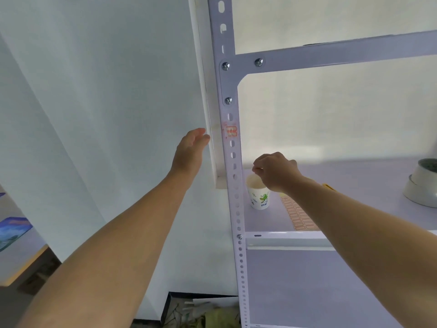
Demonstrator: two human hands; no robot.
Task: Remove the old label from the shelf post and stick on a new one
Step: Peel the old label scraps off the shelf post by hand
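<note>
The fingers of the right hand (275, 170) are curled in, thumb and forefinger pinched on something too small to make out, right above a paper cup (258, 194) on the shelf (354, 185), whose contents I cannot tell. The left hand (190, 151) is flat, fingers together, beside the shelf post (233, 162), where a red-printed label (231, 131) sticks just above hand height. A sheet of labels (295, 215) lies behind the cup, partly under the right forearm, with tape rolls (423, 183) at the far right.
</note>
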